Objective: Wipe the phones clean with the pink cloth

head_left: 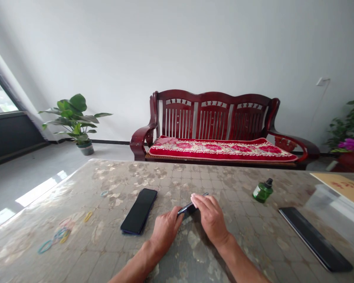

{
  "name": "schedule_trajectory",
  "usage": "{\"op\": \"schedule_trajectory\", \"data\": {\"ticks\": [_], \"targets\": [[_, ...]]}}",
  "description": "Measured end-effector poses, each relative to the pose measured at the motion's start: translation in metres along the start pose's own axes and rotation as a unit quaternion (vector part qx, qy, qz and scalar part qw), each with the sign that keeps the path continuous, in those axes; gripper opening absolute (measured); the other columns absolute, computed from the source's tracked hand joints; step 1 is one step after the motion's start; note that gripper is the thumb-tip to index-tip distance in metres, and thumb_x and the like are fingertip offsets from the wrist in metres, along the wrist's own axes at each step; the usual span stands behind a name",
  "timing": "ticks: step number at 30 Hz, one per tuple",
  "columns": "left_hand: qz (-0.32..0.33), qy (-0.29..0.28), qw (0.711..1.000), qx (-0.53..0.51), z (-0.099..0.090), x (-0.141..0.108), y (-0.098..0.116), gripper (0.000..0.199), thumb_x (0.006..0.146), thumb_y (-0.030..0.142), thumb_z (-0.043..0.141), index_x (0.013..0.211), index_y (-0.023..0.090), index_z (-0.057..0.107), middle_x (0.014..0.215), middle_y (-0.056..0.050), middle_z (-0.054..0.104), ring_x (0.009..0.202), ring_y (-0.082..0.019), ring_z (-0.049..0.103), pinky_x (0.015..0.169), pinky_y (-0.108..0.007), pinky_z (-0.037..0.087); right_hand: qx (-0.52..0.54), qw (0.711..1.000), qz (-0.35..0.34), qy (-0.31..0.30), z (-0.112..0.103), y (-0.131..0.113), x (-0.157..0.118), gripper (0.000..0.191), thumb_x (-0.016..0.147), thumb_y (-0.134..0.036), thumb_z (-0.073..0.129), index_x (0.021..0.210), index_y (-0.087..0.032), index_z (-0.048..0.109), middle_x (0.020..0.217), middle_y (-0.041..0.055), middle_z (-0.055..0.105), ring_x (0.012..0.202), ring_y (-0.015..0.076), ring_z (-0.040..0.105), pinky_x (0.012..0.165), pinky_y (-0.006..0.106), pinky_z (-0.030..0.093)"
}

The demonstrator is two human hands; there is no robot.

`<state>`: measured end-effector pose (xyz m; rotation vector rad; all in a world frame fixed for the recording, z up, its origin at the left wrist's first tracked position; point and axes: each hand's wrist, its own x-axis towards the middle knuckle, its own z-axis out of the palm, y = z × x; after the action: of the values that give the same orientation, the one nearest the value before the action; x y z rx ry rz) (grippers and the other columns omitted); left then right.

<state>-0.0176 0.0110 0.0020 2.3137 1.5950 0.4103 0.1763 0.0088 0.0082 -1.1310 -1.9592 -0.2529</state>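
A thin dark phone, tilted nearly edge-on to me, is raised over the middle of the table. My left hand is closed round its near left end. At its far right end is my right hand, fingers bent and pinched on a small pale piece of tissue or cloth that touches the phone. Left of my hands, another phone lies flat with its black screen up and a bluish edge showing beneath. A green bottle with a black cap stands to the right.
A patterned cloth covers the table. Coloured rubber bands lie at the left. On the right are a long black flat device, a clear plastic box and a tan sheet. A wooden bench stands beyond.
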Motion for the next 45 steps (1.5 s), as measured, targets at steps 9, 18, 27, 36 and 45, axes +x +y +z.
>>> {"op": "schedule_trajectory", "data": {"ticks": [9,18,27,36,45], "targets": [[-0.010,-0.006,1.000,-0.011,-0.004,0.001,0.001,0.018,0.101,0.026,0.044,0.111,0.025,0.060,0.090,0.000,0.075,0.087,-0.019,0.072,0.072,-0.021,0.047,0.006,1.000,-0.015,-0.018,-0.002,-0.001,0.004,0.039,0.098,-0.013,0.048,0.132,-0.028,0.059,0.117,0.0049,0.070,0.101,0.0201,0.062,0.091,0.038,0.053],[0.000,-0.006,1.000,-0.011,-0.003,0.001,0.003,0.019,0.101,0.024,0.043,0.113,0.024,0.058,0.092,-0.001,0.075,0.088,-0.020,0.072,0.072,-0.023,0.048,0.011,1.000,-0.015,-0.014,0.000,-0.009,0.001,0.040,0.098,-0.014,0.048,0.135,-0.027,0.057,0.118,0.0050,0.069,0.102,0.0205,0.062,0.092,0.038,0.053],[-0.022,-0.017,0.999,-0.021,-0.007,0.002,0.003,0.021,0.101,0.028,0.043,0.114,0.025,0.059,0.090,-0.001,0.075,0.087,-0.020,0.072,0.072,-0.022,0.047,0.003,1.000,0.009,-0.008,-0.003,0.008,0.006,0.037,0.099,-0.013,0.046,0.129,-0.028,0.061,0.114,0.0052,0.071,0.100,0.0200,0.063,0.090,0.038,0.054],[-0.013,-0.013,1.000,-0.007,-0.004,0.002,0.004,0.018,0.102,0.025,0.044,0.113,0.024,0.058,0.089,0.000,0.075,0.086,-0.020,0.073,0.069,-0.022,0.045,0.023,1.000,0.003,-0.009,-0.001,0.006,0.002,0.036,0.100,-0.015,0.046,0.130,-0.027,0.061,0.117,0.0049,0.070,0.102,0.0202,0.061,0.092,0.038,0.052],[-0.012,-0.012,1.000,-0.024,-0.003,0.003,0.001,0.017,0.103,0.023,0.045,0.112,0.023,0.058,0.086,0.000,0.074,0.084,-0.020,0.073,0.068,-0.022,0.044,0.035,0.986,0.148,0.068,0.003,0.051,0.002,0.039,0.092,-0.011,0.042,0.108,-0.025,0.074,0.104,0.0060,0.074,0.096,0.0204,0.066,0.089,0.037,0.053]]}}
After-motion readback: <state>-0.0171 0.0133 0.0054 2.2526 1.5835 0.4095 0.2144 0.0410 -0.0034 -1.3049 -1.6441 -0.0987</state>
